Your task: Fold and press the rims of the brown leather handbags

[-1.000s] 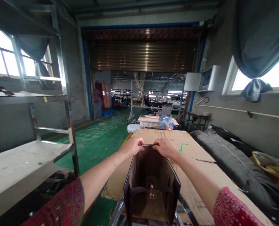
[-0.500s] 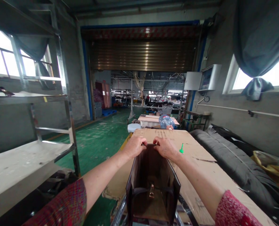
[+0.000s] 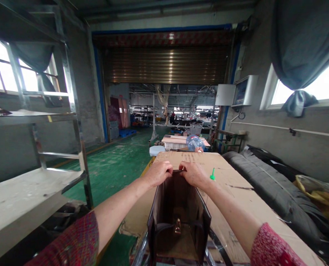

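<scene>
A dark brown, open-topped bag (image 3: 178, 242) stands in front of me, its inside visible from above. My left hand (image 3: 161, 172) pinches the far left corner of its rim, and my right hand (image 3: 191, 173) pinches the far right corner. Both sets of fingers curl over the edge, so the fingertips are partly hidden. Near the bag's close end hangs a gold-coloured metal clasp (image 3: 177, 226), with a dark strap across the opening beside it. Under and beyond the bag lies a cardboard-covered table (image 3: 231, 199).
A green pointed nozzle (image 3: 212, 175) stands on the cardboard to the right. Beyond the table are a clear water jug (image 3: 194, 143) and a pale stool (image 3: 156, 150). A metal rack (image 3: 78, 155) stands left; dark fabric rolls (image 3: 267, 188) lie right.
Both hands keep their hold on the bag's far rim. The whole view has shifted slightly; the bag and hands look otherwise the same.
</scene>
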### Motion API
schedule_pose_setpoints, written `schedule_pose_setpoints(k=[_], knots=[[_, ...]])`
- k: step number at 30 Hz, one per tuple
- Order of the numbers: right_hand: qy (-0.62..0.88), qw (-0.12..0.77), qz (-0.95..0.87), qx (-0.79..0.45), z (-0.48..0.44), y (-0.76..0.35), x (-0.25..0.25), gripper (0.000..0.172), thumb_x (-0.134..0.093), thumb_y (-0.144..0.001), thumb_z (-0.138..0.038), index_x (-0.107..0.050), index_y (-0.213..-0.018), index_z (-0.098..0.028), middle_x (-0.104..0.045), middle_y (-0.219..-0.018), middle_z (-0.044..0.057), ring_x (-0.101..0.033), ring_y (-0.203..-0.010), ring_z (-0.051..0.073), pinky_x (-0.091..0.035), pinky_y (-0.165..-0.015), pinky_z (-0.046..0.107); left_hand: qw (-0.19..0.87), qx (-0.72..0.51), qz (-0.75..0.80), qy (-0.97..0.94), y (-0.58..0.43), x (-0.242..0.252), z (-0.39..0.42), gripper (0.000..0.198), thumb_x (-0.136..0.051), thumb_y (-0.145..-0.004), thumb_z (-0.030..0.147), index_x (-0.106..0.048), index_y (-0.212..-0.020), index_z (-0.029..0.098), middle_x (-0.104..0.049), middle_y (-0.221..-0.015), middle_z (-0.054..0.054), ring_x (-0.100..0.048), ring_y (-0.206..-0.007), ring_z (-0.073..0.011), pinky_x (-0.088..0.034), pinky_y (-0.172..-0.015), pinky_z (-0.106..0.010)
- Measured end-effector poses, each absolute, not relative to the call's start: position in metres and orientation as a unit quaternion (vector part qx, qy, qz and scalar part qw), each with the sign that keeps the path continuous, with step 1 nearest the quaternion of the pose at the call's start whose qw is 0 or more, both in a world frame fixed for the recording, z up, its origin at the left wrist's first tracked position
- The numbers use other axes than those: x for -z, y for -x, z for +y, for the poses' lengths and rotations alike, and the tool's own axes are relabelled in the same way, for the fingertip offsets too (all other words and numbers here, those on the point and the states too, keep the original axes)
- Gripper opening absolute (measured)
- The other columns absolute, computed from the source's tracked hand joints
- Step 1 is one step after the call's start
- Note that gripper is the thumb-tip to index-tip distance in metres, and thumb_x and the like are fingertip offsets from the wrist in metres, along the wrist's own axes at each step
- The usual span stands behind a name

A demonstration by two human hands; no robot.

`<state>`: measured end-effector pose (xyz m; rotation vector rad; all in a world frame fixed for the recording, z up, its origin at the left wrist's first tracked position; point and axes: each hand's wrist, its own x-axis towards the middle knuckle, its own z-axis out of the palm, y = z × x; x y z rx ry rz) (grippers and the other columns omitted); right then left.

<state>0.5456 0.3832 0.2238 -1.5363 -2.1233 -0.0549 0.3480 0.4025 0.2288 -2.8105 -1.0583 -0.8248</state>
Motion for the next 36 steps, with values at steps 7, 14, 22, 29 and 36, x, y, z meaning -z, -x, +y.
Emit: schedule_pose_setpoints(k=[7,14,22,29,36], knots=[[0.574,0.252,-0.779,0.016,0.3826,-0.5450,-0.2250,0.011,-0.063,-0.079,-0.023,-0.067,-0.089,-0.025,-0.069,-0.081,0.001,-0.061,-0.079,0.019,-0.034,-0.061,0.026,-0.023,0.301,-0.382,0.874,-0.3494,-0.2273,0.4010,0.005,-0.065,-0.074,0.017,-0.065,-0.078,0.019,-0.067,-0.079,0.000,-0.059,-0.077,-0.0154,-0.038,-0.065,-0.024],[0.581,0.246,-0.775,0.015,0.3829,-0.5450,-0.2237,0.015,-0.065,-0.078,-0.023,-0.067,-0.092,-0.026,-0.070,-0.087,0.000,-0.062,-0.082,0.019,-0.035,-0.063,0.026,0.003,0.296,-0.370,0.881,-0.3486,-0.2265,0.4039,0.006,-0.063,-0.075,0.017,-0.068,-0.077,0.020,-0.067,-0.082,-0.001,-0.060,-0.081,-0.0160,-0.041,-0.070,-0.025],[0.586,0.239,-0.774,0.016,0.3826,-0.5444,-0.2241,0.014,-0.064,-0.079,-0.024,-0.067,-0.093,-0.025,-0.070,-0.087,0.001,-0.062,-0.082,0.020,-0.035,-0.063,0.026,0.011,0.281,-0.369,0.886,-0.3503,-0.2287,0.4027,0.006,-0.064,-0.075,0.017,-0.069,-0.074,0.021,-0.068,-0.082,0.000,-0.060,-0.083,-0.0165,-0.041,-0.072,-0.025],[0.581,0.244,-0.776,0.018,0.3816,-0.5440,-0.2245,0.012,-0.064,-0.080,-0.024,-0.067,-0.091,-0.025,-0.070,-0.087,0.001,-0.062,-0.084,0.019,-0.037,-0.066,0.026,0.013,0.283,-0.384,0.879,-0.3517,-0.2275,0.4042,0.006,-0.065,-0.073,0.018,-0.069,-0.076,0.020,-0.069,-0.083,-0.001,-0.061,-0.082,-0.0173,-0.041,-0.070,-0.026],[0.582,0.249,-0.774,0.015,0.3833,-0.5441,-0.2229,0.012,-0.065,-0.079,-0.024,-0.067,-0.090,-0.026,-0.070,-0.088,0.000,-0.062,-0.085,0.019,-0.037,-0.067,0.026,0.013,0.278,-0.388,0.878,-0.3521,-0.2262,0.4063,0.007,-0.063,-0.073,0.017,-0.069,-0.074,0.020,-0.069,-0.082,-0.001,-0.061,-0.081,-0.0174,-0.041,-0.070,-0.026]])
